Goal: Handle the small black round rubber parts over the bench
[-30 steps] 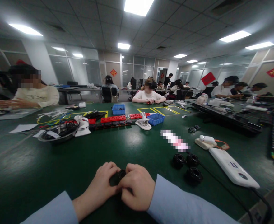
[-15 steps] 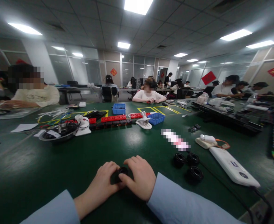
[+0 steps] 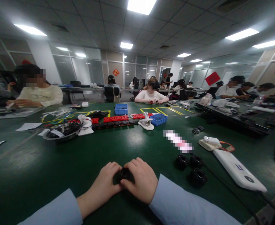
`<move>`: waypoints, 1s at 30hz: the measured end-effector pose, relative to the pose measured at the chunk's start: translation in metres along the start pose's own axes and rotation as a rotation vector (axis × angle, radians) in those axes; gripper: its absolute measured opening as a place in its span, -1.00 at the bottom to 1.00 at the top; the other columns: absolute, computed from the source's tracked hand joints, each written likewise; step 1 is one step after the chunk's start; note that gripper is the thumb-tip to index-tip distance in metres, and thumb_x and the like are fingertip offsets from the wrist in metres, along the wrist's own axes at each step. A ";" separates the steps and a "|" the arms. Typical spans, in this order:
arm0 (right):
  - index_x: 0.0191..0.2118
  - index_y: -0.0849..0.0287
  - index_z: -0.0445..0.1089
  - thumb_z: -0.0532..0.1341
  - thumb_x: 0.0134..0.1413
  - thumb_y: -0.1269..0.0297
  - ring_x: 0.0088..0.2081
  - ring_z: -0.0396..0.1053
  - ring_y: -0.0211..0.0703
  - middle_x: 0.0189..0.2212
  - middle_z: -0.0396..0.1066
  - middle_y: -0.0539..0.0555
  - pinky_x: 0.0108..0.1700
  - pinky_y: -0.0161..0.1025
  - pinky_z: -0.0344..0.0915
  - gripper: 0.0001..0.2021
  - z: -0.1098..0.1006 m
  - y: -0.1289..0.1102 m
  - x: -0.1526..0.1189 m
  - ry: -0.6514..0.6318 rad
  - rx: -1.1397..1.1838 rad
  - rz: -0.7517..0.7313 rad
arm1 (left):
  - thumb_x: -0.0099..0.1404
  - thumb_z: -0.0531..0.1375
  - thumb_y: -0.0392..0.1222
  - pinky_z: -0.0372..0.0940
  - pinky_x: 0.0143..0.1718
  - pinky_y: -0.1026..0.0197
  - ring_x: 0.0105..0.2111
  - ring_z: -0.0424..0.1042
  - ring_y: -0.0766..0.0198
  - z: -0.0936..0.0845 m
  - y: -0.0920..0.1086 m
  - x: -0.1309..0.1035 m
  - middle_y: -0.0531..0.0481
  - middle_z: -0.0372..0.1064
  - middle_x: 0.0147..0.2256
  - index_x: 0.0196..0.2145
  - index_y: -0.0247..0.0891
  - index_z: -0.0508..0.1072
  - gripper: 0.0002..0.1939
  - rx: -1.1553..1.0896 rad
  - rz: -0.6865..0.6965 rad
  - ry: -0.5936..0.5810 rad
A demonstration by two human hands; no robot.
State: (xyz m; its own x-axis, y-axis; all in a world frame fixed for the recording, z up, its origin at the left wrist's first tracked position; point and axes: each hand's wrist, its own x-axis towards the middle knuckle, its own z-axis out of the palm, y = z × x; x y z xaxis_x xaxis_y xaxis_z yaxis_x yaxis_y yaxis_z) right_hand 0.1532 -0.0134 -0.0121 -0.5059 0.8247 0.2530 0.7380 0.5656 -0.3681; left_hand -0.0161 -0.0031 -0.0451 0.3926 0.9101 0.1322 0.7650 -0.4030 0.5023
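Observation:
Between my two hands is a small round black part (image 3: 125, 173), ring-like on top, held low over the green table (image 3: 81, 159). My left hand (image 3: 106, 178) closes on its left side with thumb and fingers. From the right, my right hand (image 3: 140, 178) curls round it, the thumb across the near side. My fingers hide most of the part's lower body. Right of my hands, three black ring-shaped parts (image 3: 198, 176) of a similar look lie close together on the table.
A white power bank (image 3: 239, 170) with a black cable lies at right. Farther back are blue bins (image 3: 159, 119), a row of red pieces (image 3: 115, 118), a white clip stand (image 3: 146, 123) and a metal bowl (image 3: 61, 136) of wires. A person (image 3: 151, 93) sits opposite.
The black part now shows more of its top and side between my hands. My grip stays almost the same. The whole view has shifted slightly.

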 end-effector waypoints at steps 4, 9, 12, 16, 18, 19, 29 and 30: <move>-0.30 0.19 0.33 0.29 -0.13 0.04 -0.25 0.19 -0.13 -0.34 0.32 0.04 -0.22 -0.20 0.13 -0.66 0.002 -0.001 0.001 0.024 -0.017 0.026 | 0.04 0.22 -0.10 0.16 -0.33 0.18 -0.35 0.25 0.18 -0.001 0.001 0.000 0.02 0.26 -0.39 -0.48 -0.25 0.26 -0.79 -0.007 -0.003 -0.016; -0.36 0.19 0.34 0.33 -0.22 0.02 -0.27 0.18 -0.13 -0.36 0.33 0.03 -0.24 -0.19 0.09 -0.64 0.002 -0.002 0.001 0.025 -0.040 -0.009 | -0.02 0.26 -0.09 0.12 -0.35 0.19 -0.37 0.24 0.19 0.001 0.001 0.001 0.03 0.24 -0.43 -0.51 -0.26 0.25 -0.74 0.016 0.034 -0.032; -0.32 0.18 0.35 0.27 -0.12 0.20 -0.26 0.17 -0.14 -0.35 0.34 0.04 -0.24 -0.20 0.07 -0.78 -0.001 -0.003 0.000 0.012 -0.026 -0.087 | -0.02 0.24 -0.18 0.11 -0.31 0.18 -0.36 0.24 0.20 0.001 0.003 0.001 0.05 0.25 -0.42 -0.47 -0.26 0.30 -0.82 0.020 0.049 -0.055; -0.28 0.18 0.36 0.20 -0.15 0.40 -0.27 0.16 -0.17 -0.32 0.39 0.01 -0.26 -0.23 0.06 -0.79 -0.005 -0.003 -0.002 -0.027 0.041 -0.210 | -0.02 0.18 -0.26 0.09 -0.30 0.19 -0.34 0.24 0.22 -0.001 0.004 0.000 0.07 0.26 -0.41 -0.49 -0.25 0.29 -0.89 0.030 0.037 -0.067; -0.28 0.17 0.37 0.20 -0.16 0.41 -0.29 0.16 -0.18 -0.30 0.41 0.00 -0.27 -0.23 0.06 -0.79 -0.005 -0.003 -0.003 -0.047 0.083 -0.248 | -0.02 0.17 -0.27 0.09 -0.30 0.19 -0.34 0.24 0.22 -0.001 0.004 -0.001 0.07 0.26 -0.41 -0.51 -0.25 0.27 -0.90 0.029 0.038 -0.076; -0.28 0.17 0.38 0.20 -0.16 0.40 -0.30 0.15 -0.19 -0.30 0.42 -0.01 -0.27 -0.23 0.05 -0.80 -0.005 -0.003 -0.003 -0.056 0.102 -0.269 | -0.02 0.17 -0.27 0.09 -0.31 0.20 -0.34 0.24 0.23 -0.001 0.004 -0.001 0.07 0.26 -0.41 -0.52 -0.25 0.26 -0.90 0.029 0.036 -0.081; -0.52 0.19 0.37 0.19 -0.08 0.40 -0.39 0.15 -0.24 -0.55 0.40 -0.05 -0.31 -0.24 0.01 -0.93 -0.007 -0.006 -0.006 -0.082 0.115 -0.375 | 0.01 0.17 -0.22 0.11 -0.30 0.18 -0.36 0.25 0.22 -0.001 0.004 -0.002 0.06 0.29 -0.40 -0.48 -0.23 0.30 -0.90 -0.002 0.020 -0.049; -0.56 0.20 0.34 0.19 -0.08 0.39 -0.41 0.14 -0.25 -0.57 0.38 -0.05 -0.32 -0.24 0.01 -0.89 -0.007 -0.005 -0.006 -0.082 0.098 -0.378 | 0.01 0.18 -0.21 0.11 -0.30 0.17 -0.35 0.25 0.22 -0.002 0.005 -0.002 0.06 0.29 -0.40 -0.47 -0.24 0.30 -0.89 -0.005 0.017 -0.052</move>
State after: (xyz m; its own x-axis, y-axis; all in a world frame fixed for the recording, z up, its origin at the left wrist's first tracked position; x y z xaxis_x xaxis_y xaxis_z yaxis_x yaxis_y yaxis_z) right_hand 0.1554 -0.0214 -0.0052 -0.7704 0.5536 0.3164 0.4487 0.8232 -0.3477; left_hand -0.0140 -0.0067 -0.0415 0.4313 0.8971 0.0962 0.7555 -0.4174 0.5050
